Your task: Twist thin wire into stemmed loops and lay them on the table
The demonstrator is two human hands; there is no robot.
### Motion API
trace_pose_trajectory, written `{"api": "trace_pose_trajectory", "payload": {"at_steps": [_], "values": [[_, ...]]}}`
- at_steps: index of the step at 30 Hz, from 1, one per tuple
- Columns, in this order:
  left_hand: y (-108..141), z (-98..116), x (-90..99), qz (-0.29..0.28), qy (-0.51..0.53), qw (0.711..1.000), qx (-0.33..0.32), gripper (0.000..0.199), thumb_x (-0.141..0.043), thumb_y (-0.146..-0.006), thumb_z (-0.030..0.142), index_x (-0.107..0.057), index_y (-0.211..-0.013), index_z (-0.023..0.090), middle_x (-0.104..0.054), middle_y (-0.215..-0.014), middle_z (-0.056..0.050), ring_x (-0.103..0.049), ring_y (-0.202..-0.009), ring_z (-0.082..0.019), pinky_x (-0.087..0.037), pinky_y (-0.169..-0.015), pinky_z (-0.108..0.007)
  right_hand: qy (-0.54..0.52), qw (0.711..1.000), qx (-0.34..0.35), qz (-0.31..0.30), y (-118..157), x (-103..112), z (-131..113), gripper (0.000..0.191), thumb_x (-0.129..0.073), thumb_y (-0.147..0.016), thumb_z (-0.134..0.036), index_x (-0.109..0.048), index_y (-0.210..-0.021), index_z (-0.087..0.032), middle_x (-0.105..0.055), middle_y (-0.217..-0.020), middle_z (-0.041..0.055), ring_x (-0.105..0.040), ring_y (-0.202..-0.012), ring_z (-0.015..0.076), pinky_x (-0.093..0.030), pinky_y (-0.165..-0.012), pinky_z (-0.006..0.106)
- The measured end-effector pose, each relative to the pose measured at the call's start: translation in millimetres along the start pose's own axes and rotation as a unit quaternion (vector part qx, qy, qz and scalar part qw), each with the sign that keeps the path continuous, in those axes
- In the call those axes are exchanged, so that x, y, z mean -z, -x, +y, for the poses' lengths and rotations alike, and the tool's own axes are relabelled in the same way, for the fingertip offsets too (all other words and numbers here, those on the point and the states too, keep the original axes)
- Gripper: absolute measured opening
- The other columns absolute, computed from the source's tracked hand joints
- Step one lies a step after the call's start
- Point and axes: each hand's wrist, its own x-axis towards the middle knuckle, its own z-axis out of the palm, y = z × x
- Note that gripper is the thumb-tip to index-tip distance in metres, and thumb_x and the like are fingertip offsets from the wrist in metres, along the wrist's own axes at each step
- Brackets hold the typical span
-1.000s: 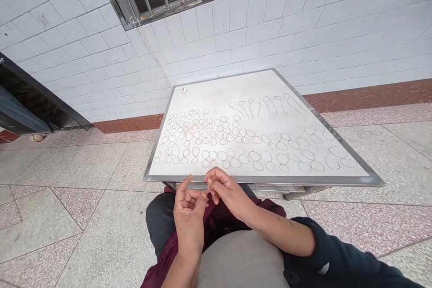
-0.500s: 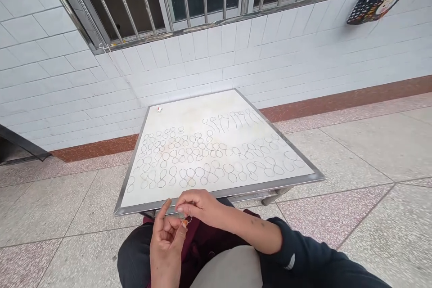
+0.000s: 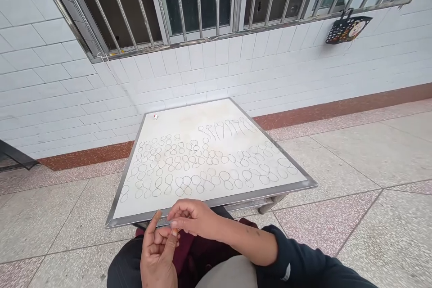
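My left hand [image 3: 158,252] is low in front of the table, palm up, index finger raised and thumb pinched toward the other fingers. Something orange shows at its thumb tip. My right hand [image 3: 191,218] meets it from the right, thumb and fingers closed together close to the left thumb. Between them is a thin wire, hardly visible now. Ahead of both hands, rows of thin dark wire loops [image 3: 225,180], many in figure-eight shape, lie on the white tabletop [image 3: 189,117]. Longer looped pieces with straight tails [image 3: 231,128] lie farther back on the right.
A grey metal edge [image 3: 216,202] frames the table, which stands against a white tiled wall [image 3: 101,99]. A small red and white object [image 3: 155,117] sits at its far left corner. Above are barred windows [image 3: 199,4] and a hanging polka-dot bag [image 3: 347,29].
The view has shifted, so the table and both hands appear slightly lower and farther left. My hands stay together; the wire curve seen between them earlier is now mostly hidden.
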Motion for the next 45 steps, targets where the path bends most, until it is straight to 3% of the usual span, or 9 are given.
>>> {"api": "trace_pose_trajectory", "payload": {"at_steps": [3, 9, 15, 20, 31, 36, 41, 45], "values": [[4.5, 7.3, -1.0, -0.008, 0.03, 0.999, -0.013, 0.062, -0.076, -0.076, 0.027, -0.049, -0.132, 0.024, -0.063, -0.076, 0.004, -0.059, -0.07, -0.008, -0.049, -0.078, -0.021, -0.06, 0.998, -0.031, -0.01, 3.0, -2.5, 0.3, 0.035, -0.066, -0.082, -0.048, -0.065, -0.099, -0.017, -0.059, -0.068, -0.0029, -0.053, -0.055, 0.0083, -0.045, -0.055, 0.023], [8.1, 15.2, 0.9, -0.068, 0.006, 0.997, -0.025, 0.053, -0.068, -0.084, 0.025, -0.049, -0.133, 0.023, -0.063, -0.082, 0.002, -0.061, -0.078, -0.011, -0.05, -0.083, -0.029, -0.02, 0.997, -0.069, 0.039, 3.2, -3.9, -3.0, 0.029, -0.066, -0.082, -0.042, -0.065, -0.094, -0.016, -0.059, -0.065, -0.003, -0.055, -0.056, 0.0092, -0.047, -0.056, 0.023], [5.8, 14.7, 9.8, -0.086, -0.035, 0.995, -0.044, 0.045, -0.061, -0.088, 0.029, -0.051, -0.132, 0.024, -0.066, -0.091, -0.002, -0.063, -0.09, -0.016, -0.052, -0.084, -0.033, 0.015, 0.995, -0.081, 0.054, 4.5, -5.1, -9.4, 0.024, -0.063, -0.082, -0.038, -0.066, -0.092, -0.017, -0.059, -0.064, -0.0028, -0.055, -0.055, 0.0091, -0.048, -0.055, 0.024], [3.9, 15.0, 10.1, -0.085, -0.068, 0.994, -0.03, 0.046, -0.062, -0.087, 0.032, -0.051, -0.131, 0.024, -0.066, -0.09, -0.002, -0.063, -0.088, -0.016, -0.053, -0.077, -0.03, 0.016, 0.994, -0.088, 0.055, 4.2, -4.4, -11.9, 0.022, -0.062, -0.082, -0.036, -0.066, -0.093, -0.017, -0.059, -0.066, -0.0024, -0.055, -0.057, 0.0095, -0.048, -0.056, 0.024], [-18.9, 31.8, 5.4, -0.11, -0.086, 0.99, -0.02, 0.044, -0.071, -0.08, 0.027, -0.061, -0.122, 0.021, -0.065, -0.072, 0.003, -0.058, -0.071, -0.009, -0.046, -0.071, -0.022, 0.088, 0.994, -0.001, 0.06, -12.6, 2.3, -15.2, 0.016, -0.062, -0.083, -0.03, -0.068, -0.095, -0.021, -0.06, -0.077, -0.0015, -0.053, -0.059, 0.0093, -0.044, -0.056, 0.024], [-34.9, 41.6, -2.1, -0.064, -0.052, 0.996, -0.033, 0.05, -0.072, -0.077, 0.025, -0.058, -0.125, 0.019, -0.068, -0.076, 0.0, -0.062, -0.079, -0.013, -0.045, -0.069, -0.023, 0.05, 0.995, -0.037, 0.075, -12.6, 1.5, -13.3, 0.02, -0.053, -0.089, -0.039, -0.057, -0.098, -0.021, -0.058, -0.077, -0.0023, -0.051, -0.058, 0.0091, -0.044, -0.052, 0.022], [-45.7, 35.5, -13.1, -0.016, -0.004, 0.998, -0.054, 0.053, -0.074, -0.074, 0.024, -0.058, -0.124, 0.019, -0.067, -0.075, 0.0, -0.065, -0.088, -0.017, -0.046, -0.073, -0.026, 0.038, 0.991, -0.115, 0.047, -5.2, -10.3, 2.2, 0.022, -0.064, -0.08, -0.039, -0.056, -0.087, -0.02, -0.061, -0.077, -0.0012, -0.05, -0.057, 0.0094, -0.042, -0.046, 0.02], [-46.7, 29.3, -18.4, -0.012, 0.002, 0.999, -0.05, 0.055, -0.075, -0.073, 0.023, -0.056, -0.124, 0.018, -0.067, -0.073, 0.001, -0.065, -0.083, -0.015, -0.046, -0.08, -0.029, 0.014, 0.991, -0.112, 0.073, -7.0, -15.2, 11.7, 0.022, -0.064, -0.078, -0.04, -0.056, -0.084, -0.02, -0.06, -0.073, -0.0026, -0.048, -0.054, 0.0089, -0.038, -0.044, 0.02]]}}
